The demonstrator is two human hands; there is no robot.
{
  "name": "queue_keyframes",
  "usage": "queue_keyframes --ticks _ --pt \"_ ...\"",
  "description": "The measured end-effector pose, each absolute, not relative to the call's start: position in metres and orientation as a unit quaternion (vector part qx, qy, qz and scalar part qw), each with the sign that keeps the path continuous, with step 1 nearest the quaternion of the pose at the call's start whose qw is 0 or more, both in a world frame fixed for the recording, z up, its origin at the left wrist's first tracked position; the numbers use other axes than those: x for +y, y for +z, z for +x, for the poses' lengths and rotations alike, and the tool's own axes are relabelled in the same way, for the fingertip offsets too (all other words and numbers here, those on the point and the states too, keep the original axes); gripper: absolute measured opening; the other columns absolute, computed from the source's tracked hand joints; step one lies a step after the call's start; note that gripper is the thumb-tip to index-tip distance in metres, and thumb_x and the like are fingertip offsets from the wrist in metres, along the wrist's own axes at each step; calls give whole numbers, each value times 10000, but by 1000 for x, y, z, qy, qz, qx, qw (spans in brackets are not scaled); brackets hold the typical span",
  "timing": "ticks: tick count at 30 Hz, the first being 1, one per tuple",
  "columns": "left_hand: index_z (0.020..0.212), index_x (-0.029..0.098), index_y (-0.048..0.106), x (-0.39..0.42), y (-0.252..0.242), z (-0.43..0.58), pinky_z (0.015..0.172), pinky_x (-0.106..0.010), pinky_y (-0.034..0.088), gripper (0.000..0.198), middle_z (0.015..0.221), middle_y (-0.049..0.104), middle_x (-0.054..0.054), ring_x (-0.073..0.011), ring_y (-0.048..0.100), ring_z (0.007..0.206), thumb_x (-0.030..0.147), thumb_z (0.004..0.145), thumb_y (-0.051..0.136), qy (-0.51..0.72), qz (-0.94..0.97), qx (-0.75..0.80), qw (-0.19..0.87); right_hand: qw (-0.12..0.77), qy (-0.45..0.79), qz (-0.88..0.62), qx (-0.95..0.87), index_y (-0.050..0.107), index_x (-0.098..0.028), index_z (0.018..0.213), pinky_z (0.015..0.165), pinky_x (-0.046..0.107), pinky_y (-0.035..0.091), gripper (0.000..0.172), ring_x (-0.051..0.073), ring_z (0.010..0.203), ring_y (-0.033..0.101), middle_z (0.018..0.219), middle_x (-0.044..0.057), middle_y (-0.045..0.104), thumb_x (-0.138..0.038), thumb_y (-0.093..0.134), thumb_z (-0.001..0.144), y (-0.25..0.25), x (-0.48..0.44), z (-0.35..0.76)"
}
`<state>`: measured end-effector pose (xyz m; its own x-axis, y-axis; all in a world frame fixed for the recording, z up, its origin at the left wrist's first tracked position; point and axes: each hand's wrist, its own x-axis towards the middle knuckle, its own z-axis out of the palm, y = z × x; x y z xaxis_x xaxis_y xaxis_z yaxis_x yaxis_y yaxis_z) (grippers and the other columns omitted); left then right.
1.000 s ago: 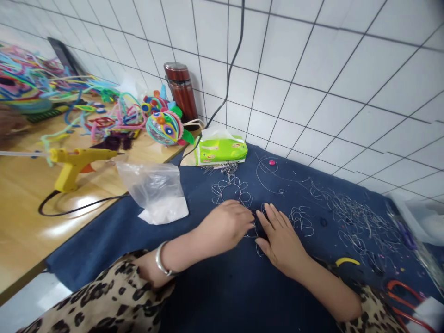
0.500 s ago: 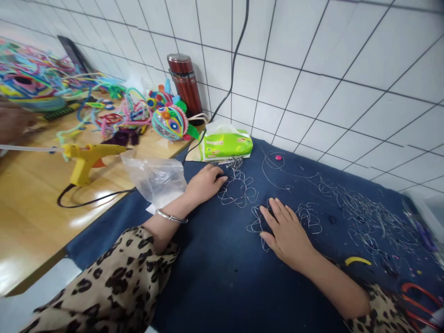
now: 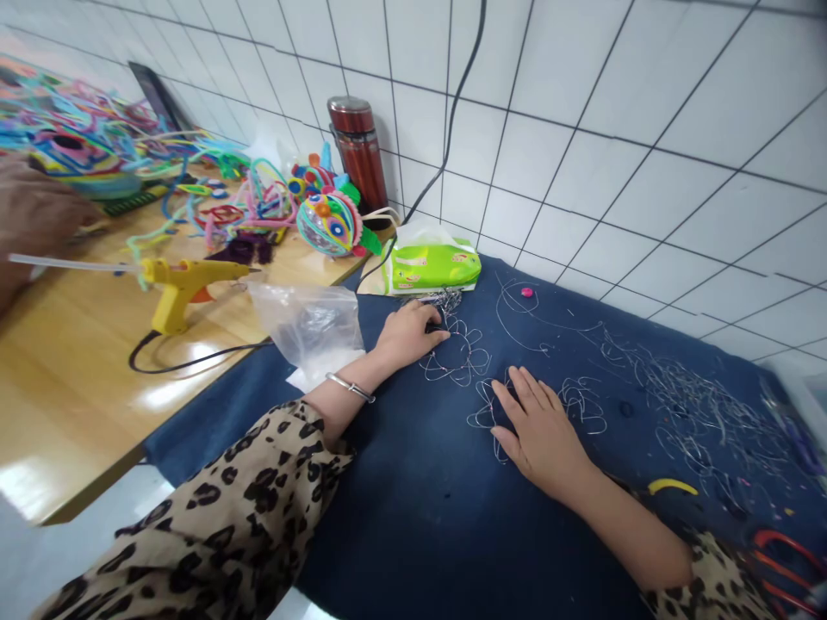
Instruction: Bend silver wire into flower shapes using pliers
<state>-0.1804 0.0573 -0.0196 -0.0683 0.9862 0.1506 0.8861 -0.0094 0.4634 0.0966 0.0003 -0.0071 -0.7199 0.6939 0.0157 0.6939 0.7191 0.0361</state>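
Left hand (image 3: 407, 334) now at wire flower (image 3: 460, 360)

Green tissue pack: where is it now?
Head view, left of centre: the green tissue pack lies at the far edge of the blue cloth, just beyond the left hand and right of the red flask.

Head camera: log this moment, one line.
left hand: at wire flower by tissue pack | right hand: flat on wire loops | surface: blue cloth

yellow glue gun (image 3: 184, 280) on wooden table (image 3: 65, 370), red flask (image 3: 359, 155) behind tissue pack (image 3: 434, 267).
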Motion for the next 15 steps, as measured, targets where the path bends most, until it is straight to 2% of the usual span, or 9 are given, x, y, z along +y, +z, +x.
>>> queue_keyframes --ticks 5,7,10,12,15 --pt "740 187 614 58 -17 -167 830 -390 402 166 891 576 -56 -243 529 937 349 720 638 255 673 681 133 0 -25 -374 -927 305 -186 1413 1077 496 200 565 294 1377 126 1498 127 193 -462 304 920 -6 0 96" --pt "707 174 601 57 -15 -165 817 -373 414 151 862 587 -55 -226 543 904 320 718 637 263 674 675 148 -1 -22 -374 -927 299 -188 1415 1077 496 199 566 293 1377 127 1499 125 192 -464 300 921 -6 0 96" --pt "737 174 578 51 -12 -167 704 -317 448 146 787 608 -35 -171 573 758 317 759 593 271 675 664 173 -2 -15 -376 -926 296 -196 1417 1076 495 202 564 290 1377 130 1500 118 193 -467 295 921 -5 0 96" --pt "790 175 547 44 -9 -168 626 -283 453 133 746 628 -22 -139 587 667 308 797 551 302 654 651 238 0 -10 -377 -926 297 -203 1416 1075 496 204 562 288 1377 133 1500 113 196 -469 292 921 -4 1 96" --pt "849 169 498 33 -3 -166 571 -245 449 116 792 671 -43 -121 632 657 268 814 546 382 561 596 430 3 -5 -376 -927 295 -211 1417 1073 502 205 562 288 1376 138 1499 110 201 -475 290 920 -5 1 97"
